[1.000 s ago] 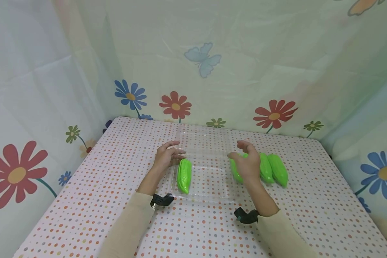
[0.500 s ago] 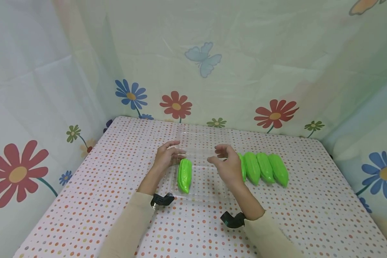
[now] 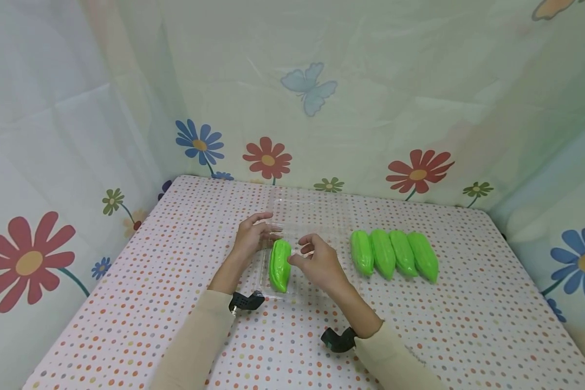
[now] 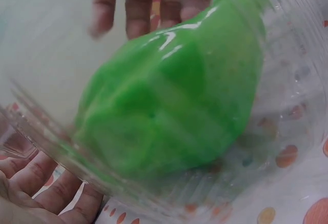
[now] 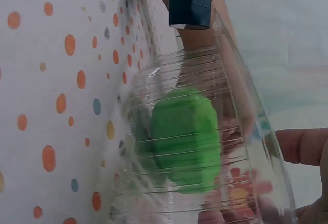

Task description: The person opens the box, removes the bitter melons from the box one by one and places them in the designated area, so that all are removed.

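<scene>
A clear plastic box (image 3: 317,290) with its lid (image 3: 312,206) tilted back stands mid-table. Inside, along its left side, lies a glossy green, ridged, pod-shaped fruit (image 3: 280,266), also seen through the plastic in the right wrist view. My left hand (image 3: 247,238) rests against the box's left side, fingers loosely bent. Over the box, just right of the fruit, my right hand (image 3: 319,262) hovers with bent, parted fingers and nothing between them. Its thumb is close to the fruit; contact is unclear. In the left wrist view, fingers (image 4: 138,8) hang behind the fruit (image 4: 169,101).
Several similar green fruits (image 3: 382,254) lie side by side on the table, right of the box. A dotted cloth (image 3: 175,303) covers the table. Behind it hangs a curtain (image 3: 370,108) with flowers and a butterfly.
My right hand has moved left, from over the row of green fruits to beside the one in the box, uncovering the whole row. My left hand stays in place.
</scene>
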Demonstrator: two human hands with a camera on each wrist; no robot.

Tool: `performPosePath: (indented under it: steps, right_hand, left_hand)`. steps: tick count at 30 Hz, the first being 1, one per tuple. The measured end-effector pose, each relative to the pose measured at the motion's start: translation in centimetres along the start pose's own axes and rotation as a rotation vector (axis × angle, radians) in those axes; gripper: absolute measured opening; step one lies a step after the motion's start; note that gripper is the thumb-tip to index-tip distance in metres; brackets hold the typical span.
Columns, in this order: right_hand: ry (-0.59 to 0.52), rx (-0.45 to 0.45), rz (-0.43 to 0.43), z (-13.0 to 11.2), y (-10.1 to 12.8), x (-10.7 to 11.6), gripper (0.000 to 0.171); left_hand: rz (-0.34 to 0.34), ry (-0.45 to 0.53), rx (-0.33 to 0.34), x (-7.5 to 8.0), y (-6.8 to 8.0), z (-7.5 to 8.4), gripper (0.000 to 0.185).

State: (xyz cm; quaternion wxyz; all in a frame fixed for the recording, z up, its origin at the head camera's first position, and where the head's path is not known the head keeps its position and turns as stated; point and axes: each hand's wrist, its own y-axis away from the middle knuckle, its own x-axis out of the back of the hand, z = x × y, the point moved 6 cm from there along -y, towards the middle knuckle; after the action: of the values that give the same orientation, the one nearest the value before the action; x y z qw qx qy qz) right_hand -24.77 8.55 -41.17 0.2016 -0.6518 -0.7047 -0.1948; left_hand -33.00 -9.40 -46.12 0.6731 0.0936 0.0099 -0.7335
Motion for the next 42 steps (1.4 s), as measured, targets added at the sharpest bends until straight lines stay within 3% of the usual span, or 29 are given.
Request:
performPosePath:
  steps: [8, 13, 19, 27, 42]
  right_hand:
    - [0.073, -0.056, -0.081, 1.0, -0.4, -1.4, 0.063]
    - [0.153, -0.046, -0.146, 0.9, -0.6, -2.3, 0.078]
    - [0.164, -0.039, -0.196, 0.5, -0.6, -3.1, 0.085]
    - [0.177, -0.027, -0.194, 0.3, -0.8, -3.8, 0.085]
    - [0.114, 0.001, -0.220, 0.3, -0.9, -4.4, 0.066]
  left_hand:
    - [0.004, 0.012, 0.003, -0.1, -0.1, 0.0, 0.043]
    - [-0.002, 0.014, -0.005, -0.1, -0.1, -0.1, 0.042]
    - [0.021, 0.018, -0.010, 0.1, 0.1, -0.2, 0.044]
    - [0.017, 0.026, -0.010, 0.1, 0.3, -0.2, 0.044]
    - [0.024, 0.010, 0.003, 0.0, 0.5, 0.2, 0.043]
